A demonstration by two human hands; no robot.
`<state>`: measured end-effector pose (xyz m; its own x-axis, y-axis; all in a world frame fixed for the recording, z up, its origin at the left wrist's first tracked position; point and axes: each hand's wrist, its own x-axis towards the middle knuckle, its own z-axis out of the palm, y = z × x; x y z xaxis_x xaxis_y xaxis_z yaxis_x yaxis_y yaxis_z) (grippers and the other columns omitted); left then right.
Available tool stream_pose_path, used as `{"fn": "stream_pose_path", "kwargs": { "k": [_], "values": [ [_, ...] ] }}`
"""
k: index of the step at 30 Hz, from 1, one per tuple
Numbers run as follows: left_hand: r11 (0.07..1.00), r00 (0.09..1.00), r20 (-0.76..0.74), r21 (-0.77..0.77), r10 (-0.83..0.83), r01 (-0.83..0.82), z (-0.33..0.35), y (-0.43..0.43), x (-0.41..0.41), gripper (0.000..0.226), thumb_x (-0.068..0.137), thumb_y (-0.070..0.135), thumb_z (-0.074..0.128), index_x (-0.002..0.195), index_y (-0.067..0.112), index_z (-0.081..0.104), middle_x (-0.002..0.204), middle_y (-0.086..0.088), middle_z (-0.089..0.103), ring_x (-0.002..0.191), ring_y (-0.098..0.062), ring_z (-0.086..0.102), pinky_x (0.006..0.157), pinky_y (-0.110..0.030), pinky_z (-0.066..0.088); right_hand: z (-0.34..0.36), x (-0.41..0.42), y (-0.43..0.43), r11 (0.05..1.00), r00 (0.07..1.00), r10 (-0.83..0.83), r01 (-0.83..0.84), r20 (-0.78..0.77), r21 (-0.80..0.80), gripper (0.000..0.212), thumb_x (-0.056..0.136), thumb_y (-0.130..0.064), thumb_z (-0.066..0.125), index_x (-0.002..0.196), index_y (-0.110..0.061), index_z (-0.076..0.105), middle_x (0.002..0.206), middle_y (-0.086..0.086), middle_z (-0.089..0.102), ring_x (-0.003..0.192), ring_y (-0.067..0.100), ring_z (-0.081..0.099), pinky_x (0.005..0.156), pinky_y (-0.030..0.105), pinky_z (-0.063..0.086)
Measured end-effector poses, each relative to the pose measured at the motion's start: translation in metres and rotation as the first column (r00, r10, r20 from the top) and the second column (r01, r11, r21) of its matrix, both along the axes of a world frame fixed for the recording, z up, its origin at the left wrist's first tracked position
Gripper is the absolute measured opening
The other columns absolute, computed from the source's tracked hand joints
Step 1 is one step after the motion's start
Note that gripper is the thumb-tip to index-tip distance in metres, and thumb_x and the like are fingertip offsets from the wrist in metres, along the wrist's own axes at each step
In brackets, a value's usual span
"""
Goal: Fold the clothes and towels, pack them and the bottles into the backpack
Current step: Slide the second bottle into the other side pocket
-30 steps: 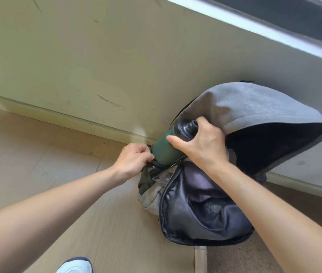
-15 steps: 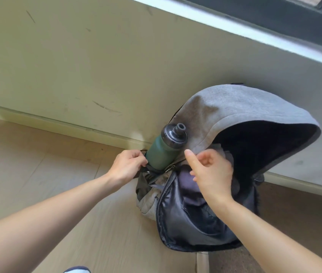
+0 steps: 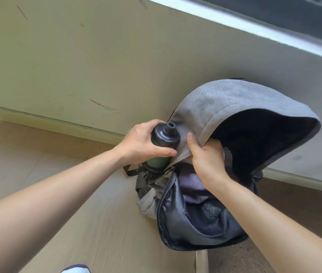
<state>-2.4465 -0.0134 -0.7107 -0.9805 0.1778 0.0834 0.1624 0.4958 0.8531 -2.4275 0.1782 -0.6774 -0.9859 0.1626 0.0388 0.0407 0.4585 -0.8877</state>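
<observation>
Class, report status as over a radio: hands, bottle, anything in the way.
Left hand grips bottle top. Right hand pinches flap edge. Bottle base in backpack side pocket. Flap edge right beside bottle.

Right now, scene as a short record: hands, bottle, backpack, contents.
left hand: grips the bottle top
right hand: pinches the flap edge, thumb on top
bottle: green, dark cap, lower end in side pocket
backpack: on floor against wall, main compartment open
flap: grey, lifted
contents: purple cloth visible inside
</observation>
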Motion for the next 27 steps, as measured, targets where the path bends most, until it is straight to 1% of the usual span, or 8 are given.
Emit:
{"fn": "stream_pose_path", "kwargs": {
  "k": [3, 7, 10, 12, 14, 16, 22, 27],
  "values": [
    [0.992, 0.994, 0.066, -0.086, -0.090, 0.095, -0.016, -0.013, 0.004, 0.078, 0.055, 0.057, 0.094, 0.124, 0.038, 0.062, 0.107, 0.017, 0.071, 0.105, -0.005, 0.066, 0.098, -0.038, 0.054, 0.003, 0.003, -0.005, 1.000, 0.999, -0.003, 0.004, -0.042, 0.023, 0.026, 0.100, -0.028, 0.063, 0.103, -0.004, 0.073, 0.095, -0.006, 0.067, 0.096, 0.004, 0.061, 0.070, -0.003, 0.038],
    [0.952, 0.998, 0.031, -0.298, -0.058, 0.065, -0.023, -0.010, 0.008, 0.088, 0.056, 0.068, 0.088, 0.134, 0.045, 0.056, 0.094, 0.027, 0.054, 0.111, -0.015, 0.052, 0.096, -0.037, 0.047, 0.000, 0.004, -0.008, 1.000, 0.999, 0.008, -0.007, -0.050, 0.013, 0.017, 0.100, -0.024, 0.064, 0.095, -0.009, 0.071, 0.090, -0.008, 0.066, 0.090, -0.006, 0.059, 0.069, -0.006, 0.036],
    [0.932, 0.991, 0.071, -0.338, -0.112, 0.129, -0.022, -0.012, 0.001, 0.090, 0.054, 0.078, 0.078, 0.134, 0.046, 0.053, 0.112, 0.022, 0.065, 0.116, -0.015, 0.056, 0.097, -0.040, 0.049, 0.002, 0.005, -0.005, 1.000, 0.998, 0.020, -0.019, -0.058, 0.015, 0.018, 0.100, -0.026, 0.063, 0.098, -0.010, 0.072, 0.095, -0.008, 0.068, 0.096, -0.002, 0.060, 0.071, -0.005, 0.037],
    [0.958, 0.987, 0.090, -0.247, -0.131, 0.150, -0.021, -0.016, 0.001, 0.090, 0.053, 0.079, 0.076, 0.134, 0.045, 0.053, 0.123, 0.023, 0.065, 0.116, -0.008, 0.059, 0.097, -0.034, 0.050, 0.003, 0.005, -0.005, 0.999, 0.998, 0.018, -0.016, -0.068, 0.029, 0.026, 0.100, -0.028, 0.063, 0.104, -0.005, 0.073, 0.102, -0.005, 0.070, 0.101, 0.003, 0.062, 0.076, 0.000, 0.041],
    [0.991, 0.994, 0.060, -0.088, -0.092, 0.097, -0.017, -0.014, 0.004, 0.082, 0.058, 0.069, 0.084, 0.131, 0.040, 0.060, 0.119, 0.025, 0.065, 0.108, 0.004, 0.059, 0.088, -0.016, 0.045, 0.002, 0.004, -0.005, 1.000, 0.997, 0.020, -0.019, -0.077, 0.010, 0.029, 0.100, -0.029, 0.063, 0.108, -0.003, 0.073, 0.106, -0.002, 0.072, 0.106, 0.008, 0.065, 0.085, 0.011, 0.046],
    [0.993, 0.997, 0.005, -0.084, -0.079, 0.079, -0.015, -0.010, 0.003, 0.078, 0.058, 0.065, 0.084, 0.128, 0.035, 0.066, 0.112, 0.024, 0.063, 0.102, 0.007, 0.058, 0.079, -0.008, 0.040, 0.000, 0.004, -0.006, 1.000, 0.997, 0.013, -0.013, -0.078, -0.002, 0.030, 0.100, -0.030, 0.063, 0.109, -0.004, 0.073, 0.104, -0.002, 0.072, 0.107, 0.010, 0.066, 0.088, 0.016, 0.046],
    [0.973, 0.995, 0.037, -0.210, -0.094, 0.100, -0.021, -0.016, 0.001, 0.095, 0.053, 0.074, 0.069, 0.135, 0.026, 0.066, 0.115, 0.013, 0.062, 0.111, -0.010, 0.061, 0.097, -0.030, 0.050, 0.000, 0.005, -0.010, 0.996, 0.999, 0.009, -0.014, -0.051, -0.092, 0.020, 0.099, -0.027, 0.065, 0.100, -0.008, 0.072, 0.096, -0.004, 0.073, 0.100, 0.011, 0.069, 0.091, 0.027, 0.053],
    [0.944, 0.989, 0.095, -0.301, -0.110, 0.134, -0.023, -0.018, 0.000, 0.100, 0.057, 0.079, 0.063, 0.141, 0.025, 0.060, 0.123, 0.008, 0.064, 0.115, -0.017, 0.061, 0.098, -0.041, 0.052, -0.005, 0.003, -0.014, 0.990, 0.998, 0.064, -0.064, -0.009, -0.123, 0.011, 0.099, -0.027, 0.065, 0.091, -0.020, 0.070, 0.098, -0.002, 0.075, 0.101, 0.014, 0.071, 0.097, 0.036, 0.055]
  ]
}}
